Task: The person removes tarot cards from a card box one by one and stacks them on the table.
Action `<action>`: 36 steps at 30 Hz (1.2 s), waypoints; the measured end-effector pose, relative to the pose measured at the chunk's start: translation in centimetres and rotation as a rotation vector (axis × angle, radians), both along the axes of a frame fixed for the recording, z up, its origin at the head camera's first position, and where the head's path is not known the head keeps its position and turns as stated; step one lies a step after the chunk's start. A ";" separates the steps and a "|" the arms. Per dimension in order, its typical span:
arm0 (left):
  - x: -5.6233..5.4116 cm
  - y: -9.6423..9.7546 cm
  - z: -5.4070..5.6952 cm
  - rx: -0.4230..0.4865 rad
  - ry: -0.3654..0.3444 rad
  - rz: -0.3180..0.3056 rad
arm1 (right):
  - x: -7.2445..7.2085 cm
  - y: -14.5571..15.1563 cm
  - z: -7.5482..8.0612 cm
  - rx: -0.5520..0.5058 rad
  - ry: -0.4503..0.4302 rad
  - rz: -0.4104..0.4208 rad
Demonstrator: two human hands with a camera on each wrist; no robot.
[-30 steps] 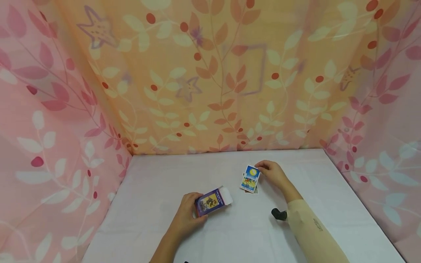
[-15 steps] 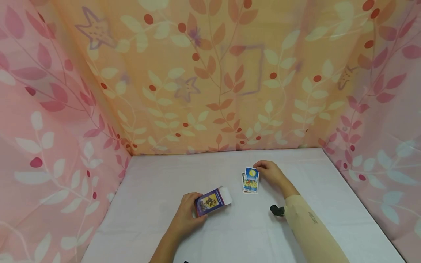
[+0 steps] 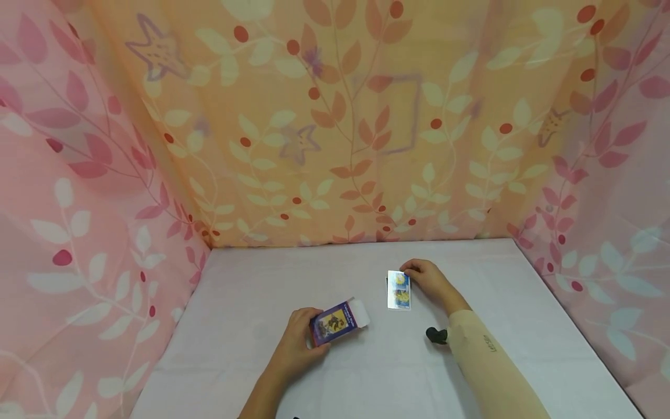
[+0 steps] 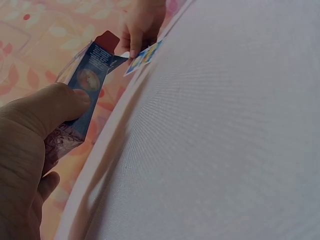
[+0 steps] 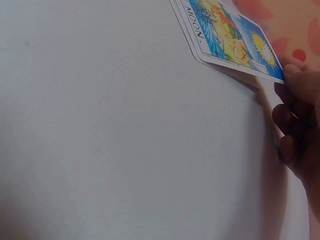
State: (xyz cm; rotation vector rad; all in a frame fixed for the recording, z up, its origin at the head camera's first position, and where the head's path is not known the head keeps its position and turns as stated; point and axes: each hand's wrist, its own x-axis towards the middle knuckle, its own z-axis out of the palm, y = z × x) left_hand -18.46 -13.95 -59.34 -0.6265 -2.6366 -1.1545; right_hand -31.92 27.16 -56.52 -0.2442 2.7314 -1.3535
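Observation:
My left hand (image 3: pixel 298 340) grips a purple tarot card box (image 3: pixel 334 322) by its left end, just above or on the table. The box's white end flap stands open toward the right. In the left wrist view the thumb presses on the box's dark blue side (image 4: pixel 89 80). To the right, my right hand (image 3: pixel 431 282) pinches a tarot card (image 3: pixel 399 289) at its top right corner. This card shows a yellow sun-like face on blue, and the right wrist view reads "MOON" along its bottom. Glare whitens part of it. Another card lies beneath it, mostly hidden.
A white cloth covers the table (image 3: pixel 366 372). By the right sleeve (image 3: pixel 487 355) a small black object (image 3: pixel 436 335) sticks out, perhaps part of the wrist camera mount. Patterned curtains (image 3: pixel 324 174) stand at the back and both sides.
My right hand has turned the top card from a tilt to nearly straight and shifted it slightly, so it covers more of the lower card. The left hand and box have stayed put.

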 end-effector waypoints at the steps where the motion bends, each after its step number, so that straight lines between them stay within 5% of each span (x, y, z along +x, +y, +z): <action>1: 0.0 0.0 0.0 -0.002 0.000 0.000 | 0.0 0.0 0.0 0.006 -0.001 -0.001; 36: 0.2 0.2 0.5 0.014 -0.031 -0.003 | -0.9 -0.6 -0.9 0.253 0.021 0.024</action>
